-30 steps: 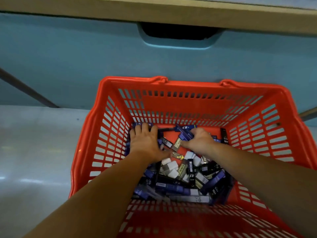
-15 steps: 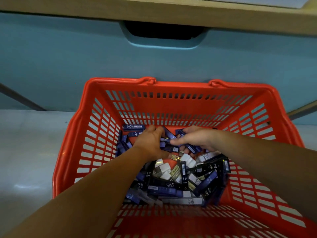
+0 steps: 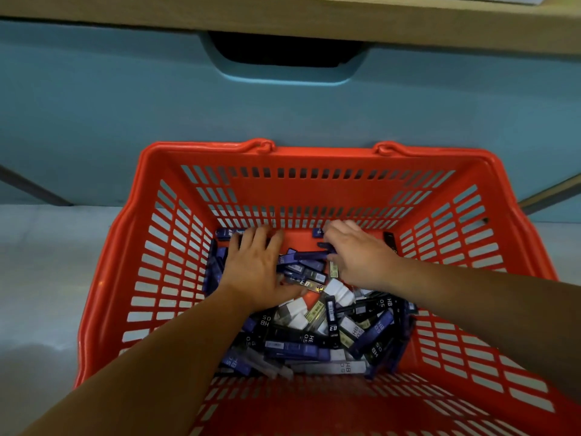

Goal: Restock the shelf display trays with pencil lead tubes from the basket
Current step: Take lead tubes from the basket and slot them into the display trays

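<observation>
At the far end of the basket [image 3: 314, 151], left hand [image 3: 255, 273] lies flat, open on the tubes [image 3: 314, 336], right hand [image 3: 360, 258] curls over them, grip unclear; heap full, so restocking looks mostly ahead.

Basket [image 3: 176, 278] bright orange-red all over, walls a grid of slot cutouts, plain solid band on the far wall. Pencil lead tubes [image 3: 314, 347] mixed: dark blue-purple, black, some grey-white, a few with yellowish labels; white "HB 0.5" lettering on many, a barcode patch on one. Drawer front [image 3: 125, 105] behind flat teal-blue, handle recess [image 3: 286, 51] black. Shelf edge [image 3: 283, 17] above tan wood tone. Floor [image 3: 41, 278] pale grey-white, faint glossy sheen.
</observation>
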